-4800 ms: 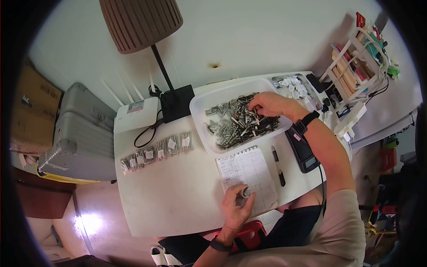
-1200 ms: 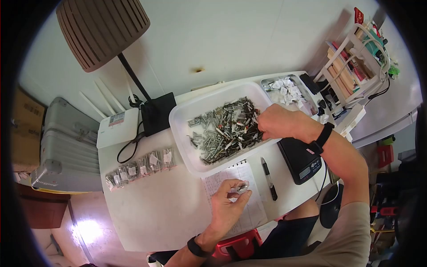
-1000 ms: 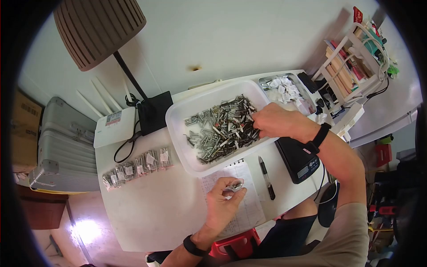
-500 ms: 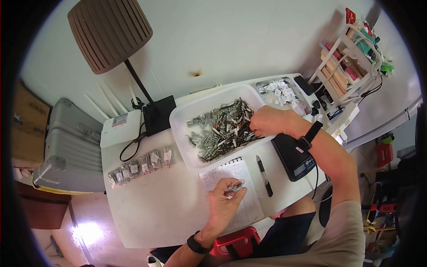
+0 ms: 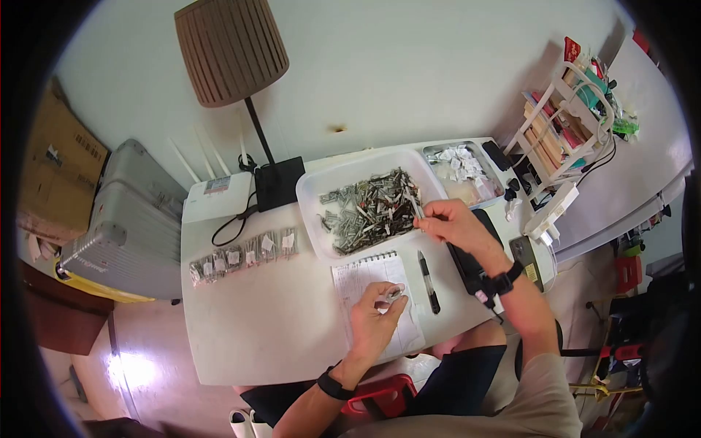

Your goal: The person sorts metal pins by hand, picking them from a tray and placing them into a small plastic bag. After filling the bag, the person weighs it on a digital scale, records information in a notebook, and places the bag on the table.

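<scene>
My left hand (image 5: 374, 321) pinches a small clear plastic bag (image 5: 392, 295) above the open spiral notepad (image 5: 401, 332). Over the right edge of the white tub (image 5: 312, 226), my right hand (image 5: 449, 223) holds a small thin item (image 5: 418, 209) between thumb and fingers; its details are too small to tell. Inside the tub lies a heap of small metal and dark pieces (image 5: 372, 212). A black pen (image 5: 428, 281) rests right of the notepad. Several filled small bags (image 5: 244, 254) form a row on the left of the table.
A black scale (image 5: 471, 266) sits partly under my right forearm. Behind it is a metal tray (image 5: 467, 171) with white packets. A lamp (image 5: 281, 182), a router (image 5: 217, 197) and a white shelf (image 5: 562, 120) stand around the table (image 5: 241, 328); a phone (image 5: 523, 255) lies at the right.
My right hand has risen from the heap toward the tub's right edge, with a thin item now showing in its fingers. My left hand still holds the bag. The whole view has shifted.
</scene>
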A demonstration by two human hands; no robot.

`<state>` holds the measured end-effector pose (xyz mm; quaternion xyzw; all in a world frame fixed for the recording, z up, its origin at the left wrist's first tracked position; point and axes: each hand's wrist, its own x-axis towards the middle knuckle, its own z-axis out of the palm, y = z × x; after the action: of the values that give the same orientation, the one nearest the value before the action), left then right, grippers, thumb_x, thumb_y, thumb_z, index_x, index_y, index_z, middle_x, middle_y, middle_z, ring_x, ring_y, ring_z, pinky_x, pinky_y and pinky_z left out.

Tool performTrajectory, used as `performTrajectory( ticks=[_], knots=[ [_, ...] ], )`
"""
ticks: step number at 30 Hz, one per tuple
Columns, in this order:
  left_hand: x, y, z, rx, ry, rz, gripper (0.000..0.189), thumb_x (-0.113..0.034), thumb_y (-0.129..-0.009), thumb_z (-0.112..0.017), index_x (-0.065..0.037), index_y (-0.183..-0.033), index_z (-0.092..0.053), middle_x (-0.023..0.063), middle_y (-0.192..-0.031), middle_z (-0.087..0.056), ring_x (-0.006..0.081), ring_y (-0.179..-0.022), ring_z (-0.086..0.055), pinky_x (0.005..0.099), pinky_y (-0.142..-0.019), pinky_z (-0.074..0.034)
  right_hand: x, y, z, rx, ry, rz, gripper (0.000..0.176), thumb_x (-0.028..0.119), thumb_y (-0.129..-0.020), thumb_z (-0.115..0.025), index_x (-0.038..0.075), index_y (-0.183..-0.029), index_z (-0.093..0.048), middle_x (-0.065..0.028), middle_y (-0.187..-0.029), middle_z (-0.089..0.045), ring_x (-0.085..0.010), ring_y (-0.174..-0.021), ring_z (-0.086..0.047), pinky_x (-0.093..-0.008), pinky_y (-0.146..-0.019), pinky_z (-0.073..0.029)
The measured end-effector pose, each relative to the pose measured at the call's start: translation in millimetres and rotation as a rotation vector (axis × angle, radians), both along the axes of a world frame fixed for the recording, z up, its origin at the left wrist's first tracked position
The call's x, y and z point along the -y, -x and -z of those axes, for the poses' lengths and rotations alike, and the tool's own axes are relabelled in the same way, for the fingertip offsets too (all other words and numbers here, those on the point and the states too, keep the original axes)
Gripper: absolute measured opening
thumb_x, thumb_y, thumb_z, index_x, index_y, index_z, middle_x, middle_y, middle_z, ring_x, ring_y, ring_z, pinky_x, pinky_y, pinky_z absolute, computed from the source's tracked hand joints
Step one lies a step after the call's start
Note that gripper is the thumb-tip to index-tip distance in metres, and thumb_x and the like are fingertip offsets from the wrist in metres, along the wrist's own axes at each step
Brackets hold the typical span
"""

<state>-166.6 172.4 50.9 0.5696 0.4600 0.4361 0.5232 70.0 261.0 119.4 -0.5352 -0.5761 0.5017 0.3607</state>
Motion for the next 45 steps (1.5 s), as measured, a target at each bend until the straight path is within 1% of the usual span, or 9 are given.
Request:
performTrajectory(
  ticks=[3,7,12,21,25,27,37,39,45],
  knots=[
    [6,0,-3,-0.024,0.006,0.018,0.024,-0.009,-0.084,-0.076,-0.004,-0.105,-0.065,0.0051,-0.101,-0.072,0.0127,-0.092,-0.066,0.0282,-0.079,-0.052,40,31,-11,-0.156,-0.033,0.056,0.015,0.013,-0.092,-0.068,0.002,-0.082,-0.066,0.0016,-0.069,-0.06,-0.0025,-0.055,-0.051,-0.0202,-0.051,-0.037],
    [18,-5,-1,-0.002,-0.017,-0.022,0.025,-0.009,-0.084,-0.076,-0.004,-0.106,-0.065,0.0065,-0.1,-0.072,0.0137,-0.089,-0.067,0.029,-0.078,-0.052,71,48,7,-0.17,-0.05,0.004,0.006,0.005,-0.088,-0.072,0.001,-0.092,-0.071,-0.002,-0.086,-0.069,-0.0051,-0.076,-0.061,-0.0215,-0.067,-0.048],
    [32,-6,3,-0.073,-0.012,-0.053,0.026,-0.01,-0.084,-0.076,-0.003,-0.107,-0.065,0.0092,-0.099,-0.072,0.016,-0.086,-0.067,0.0311,-0.076,-0.054,97,63,27,-0.1,-0.123,-0.054,0.011,0.003,-0.085,-0.073,0.004,-0.096,-0.073,-0.0038,-0.103,-0.071,-0.0086,-0.088,-0.061,-0.028,-0.082,-0.05],
    [36,-4,16,-0.071,-0.082,-0.11,0.025,-0.012,-0.086,-0.075,-0.003,-0.107,-0.065,0.01,-0.096,-0.072,0.0178,-0.084,-0.068,0.0317,-0.076,-0.054,110,71,33,-0.019,-0.159,-0.129,0.022,0.0,-0.083,-0.074,0.005,-0.104,-0.074,-0.0077,-0.114,-0.069,-0.0141,-0.097,-0.064,-0.0293,-0.085,-0.051],
    [35,-4,26,-0.078,-0.09,-0.135,0.026,-0.012,-0.085,-0.076,-0.003,-0.108,-0.065,0.0099,-0.096,-0.072,0.018,-0.085,-0.068,0.0316,-0.076,-0.054,109,71,36,-0.02,-0.125,-0.115,0.026,-0.002,-0.082,-0.074,0.005,-0.107,-0.073,-0.0068,-0.115,-0.069,-0.0124,-0.097,-0.063,-0.0278,-0.083,-0.051],
    [32,-4,28,-0.038,-0.119,-0.165,0.029,-0.015,-0.079,-0.079,-0.007,-0.104,-0.067,0.0123,-0.09,-0.069,0.0266,-0.076,-0.066,0.0358,-0.067,-0.052,109,69,32,-0.029,-0.105,-0.101,0.027,0.001,-0.084,-0.072,0.005,-0.111,-0.07,-0.0039,-0.11,-0.069,-0.0121,-0.093,-0.063,-0.027,-0.08,-0.05],
    [30,6,33,-0.169,-0.139,-0.166,0.028,-0.01,-0.078,-0.081,-0.006,-0.103,-0.069,0.0092,-0.096,-0.068,0.0191,-0.071,-0.063,0.0295,-0.06,-0.051,10,13,-21,0.394,-0.245,0.075,0.021,0.0,-0.086,-0.068,0.003,-0.106,-0.073,-0.005,-0.102,-0.073,-0.0095,-0.088,-0.064,-0.0253,-0.075,-0.051],
    [31,6,35,-0.2,-0.226,-0.186,0.028,-0.01,-0.078,-0.08,-0.007,-0.103,-0.069,0.0097,-0.096,-0.068,0.0182,-0.072,-0.063,0.0292,-0.06,-0.051,-26,3,-17,0.587,-0.286,0.009,0.019,0.001,-0.086,-0.067,0.002,-0.103,-0.073,-0.0065,-0.095,-0.073,-0.0109,-0.083,-0.065,-0.0259,-0.074,-0.051],
    [33,10,39,-0.117,-0.115,-0.124,0.028,-0.007,-0.08,-0.079,-0.007,-0.106,-0.068,0.0087,-0.099,-0.067,0.0162,-0.076,-0.064,0.0275,-0.064,-0.053,-99,7,18,0.619,-0.377,-0.13,0.016,0.007,-0.085,-0.067,0.005,-0.099,-0.074,-0.0123,-0.088,-0.073,-0.0245,-0.078,-0.068,-0.0328,-0.073,-0.053]
  ],
)
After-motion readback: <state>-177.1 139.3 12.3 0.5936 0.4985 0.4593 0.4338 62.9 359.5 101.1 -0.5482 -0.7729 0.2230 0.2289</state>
